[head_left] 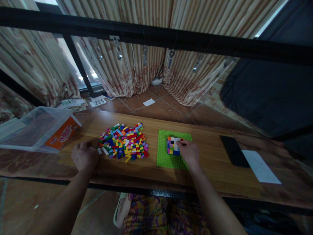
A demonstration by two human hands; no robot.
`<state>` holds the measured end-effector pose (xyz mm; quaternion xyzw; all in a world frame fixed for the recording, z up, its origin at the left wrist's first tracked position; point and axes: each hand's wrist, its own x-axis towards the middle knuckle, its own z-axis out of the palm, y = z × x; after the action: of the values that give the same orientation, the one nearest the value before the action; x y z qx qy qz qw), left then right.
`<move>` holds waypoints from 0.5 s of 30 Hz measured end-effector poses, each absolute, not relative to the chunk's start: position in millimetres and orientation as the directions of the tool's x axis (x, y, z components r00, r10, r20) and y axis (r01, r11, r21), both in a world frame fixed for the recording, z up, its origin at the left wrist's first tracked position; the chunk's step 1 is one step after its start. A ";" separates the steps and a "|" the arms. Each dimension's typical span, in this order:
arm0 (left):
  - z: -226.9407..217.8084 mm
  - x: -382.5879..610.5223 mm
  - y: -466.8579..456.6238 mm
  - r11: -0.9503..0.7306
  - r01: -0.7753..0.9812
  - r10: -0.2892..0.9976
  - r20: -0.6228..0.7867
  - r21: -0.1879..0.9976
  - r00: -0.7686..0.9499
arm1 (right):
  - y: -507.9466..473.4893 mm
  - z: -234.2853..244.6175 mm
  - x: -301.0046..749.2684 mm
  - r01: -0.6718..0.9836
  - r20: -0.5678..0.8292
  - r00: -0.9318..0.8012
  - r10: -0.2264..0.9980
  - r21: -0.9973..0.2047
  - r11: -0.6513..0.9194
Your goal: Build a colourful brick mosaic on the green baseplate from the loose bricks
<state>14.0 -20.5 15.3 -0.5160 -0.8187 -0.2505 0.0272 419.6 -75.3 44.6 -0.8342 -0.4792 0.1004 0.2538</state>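
On the wooden table, a green studded baseplate point(161, 156) carries a small block of colourful building bricks point(170, 148), with white, orange, blue, yellow and one black patch on it. My right hand point(190, 150) covers the block's right part, its thumb and fingertips pinched together at the upper right. Anything between those fingertips is too small and covered to make out. Left of the baseplate spreads a pile of loose building bricks point(126, 142). Curled into a loose fist, my left hand point(84, 156) rests on the table at the pile's left edge; no brick shows in it.
A clear plastic tub point(36, 143) with an orange label stands at the far left. Towards the right lie a black phone-like slab point(233, 150) and a white paper sheet point(261, 168). A dark metal bar point(146, 31) crosses above the table, with hanging clips, before striped curtains point(137, 71).
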 end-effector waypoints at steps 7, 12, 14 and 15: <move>17.4 15.6 -20.5 0.351 0.853 0.831 0.291 0.388 -0.474 | -74.0 38.7 429.2 0.663 0.006 0.530 0.848 -0.626 -0.410; 21.3 18.5 -22.4 0.348 0.844 0.830 0.284 0.408 -0.480 | -74.6 32.2 431.0 0.613 0.010 0.536 0.844 -0.692 -0.381; 21.7 18.8 -23.0 0.344 0.848 0.834 0.285 0.403 -0.473 | -76.8 30.2 429.9 0.583 0.024 0.539 0.842 -0.733 -0.352; 21.5 18.7 -23.0 0.343 0.850 0.836 0.283 0.401 -0.471 | -79.0 29.5 429.0 0.559 0.035 0.548 0.835 -0.758 -0.336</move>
<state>18.7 -23.0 21.5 -0.5141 -0.8193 -0.2533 0.0138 429.0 -79.0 29.5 -0.7961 -0.4380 0.1842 0.3747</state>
